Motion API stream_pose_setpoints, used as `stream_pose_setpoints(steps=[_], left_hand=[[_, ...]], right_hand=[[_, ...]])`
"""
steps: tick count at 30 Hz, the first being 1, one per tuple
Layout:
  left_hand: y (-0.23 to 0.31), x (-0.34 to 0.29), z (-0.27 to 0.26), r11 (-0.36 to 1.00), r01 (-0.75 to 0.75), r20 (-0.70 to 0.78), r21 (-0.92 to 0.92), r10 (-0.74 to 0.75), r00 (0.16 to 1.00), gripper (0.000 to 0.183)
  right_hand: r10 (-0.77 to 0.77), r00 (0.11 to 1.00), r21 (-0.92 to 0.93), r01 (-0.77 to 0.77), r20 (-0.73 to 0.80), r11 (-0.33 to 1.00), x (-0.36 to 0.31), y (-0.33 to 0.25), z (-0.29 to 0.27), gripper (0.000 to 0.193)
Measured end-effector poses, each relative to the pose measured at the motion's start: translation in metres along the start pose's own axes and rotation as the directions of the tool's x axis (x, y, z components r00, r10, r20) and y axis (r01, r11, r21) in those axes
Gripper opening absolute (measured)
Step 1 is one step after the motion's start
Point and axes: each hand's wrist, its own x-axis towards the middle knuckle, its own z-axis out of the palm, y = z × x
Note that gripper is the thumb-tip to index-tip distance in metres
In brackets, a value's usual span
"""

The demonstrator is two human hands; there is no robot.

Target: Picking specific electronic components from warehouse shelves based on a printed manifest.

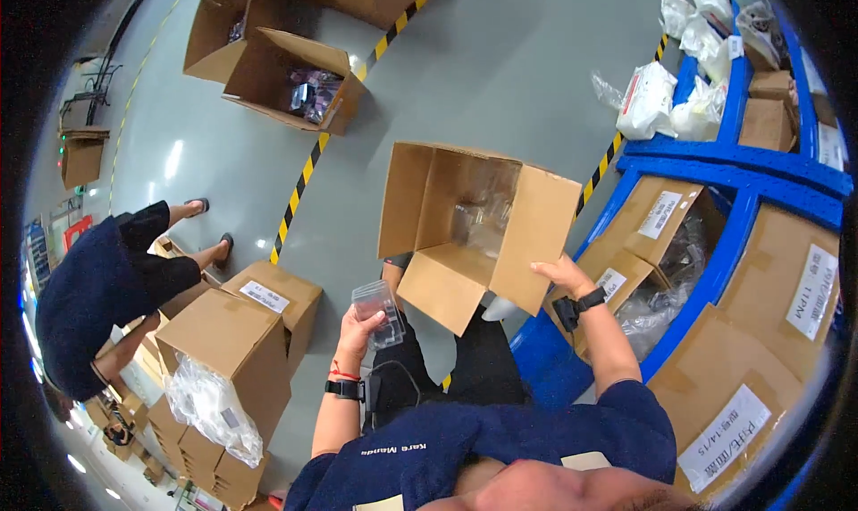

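My left hand (357,332) is closed on a clear plastic blister tray (378,302), held upright to the left of an open cardboard box (540,229). My right hand (563,276) grips the box's right flap near its outer corner, with the fingers partly hidden behind the cardboard. All the flaps of this box stand spread apart. Several clear plastic pieces (484,216) lie inside it, toward its far right side; their exact shape is hard to make out. The box is in front of my legs, tilted so that its opening faces me.
Blue shelving (746,167) on the right holds labelled cartons (724,413) and white plastic bags (648,100). Stacked cartons (223,332) stand at left, beside a bent-over person (98,287). Farther off, an open carton (268,77) sits by black-and-yellow floor tape (299,189).
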Motion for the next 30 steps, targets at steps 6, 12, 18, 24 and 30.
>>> stream_pose_setpoints(steps=[6,12,18,24,30], left_hand=[[0.049,-0.007,-0.017,0.936,-0.345,0.042,0.071,0.343,0.938,0.049],[0.107,-0.014,-0.084,0.793,-0.541,-0.028,0.281,0.57,0.821,0.045],[0.169,-0.051,-0.147,0.876,-0.46,-0.006,0.142,0.466,0.885,0.034],[0.258,-0.085,-0.22,0.672,-0.629,-0.241,0.39,0.734,0.635,0.028],[0.359,-0.141,-0.273,0.511,-0.298,-0.379,0.807,0.833,0.403,0.029]], right_hand=[[-0.088,0.982,0.01,0.088,0.165,0.996,-0.05,-0.146,0.02,0.041],[-0.163,0.962,-0.061,0.18,0.218,0.982,-0.077,-0.261,0.066,0.042],[-0.241,0.935,-0.111,0.277,0.259,0.954,-0.061,-0.359,0.139,0.045],[-0.292,0.914,-0.192,0.351,0.28,0.916,-0.014,-0.442,0.225,0.045],[-0.402,0.879,-0.128,0.443,0.258,0.887,0.052,-0.522,0.301,0.035]])
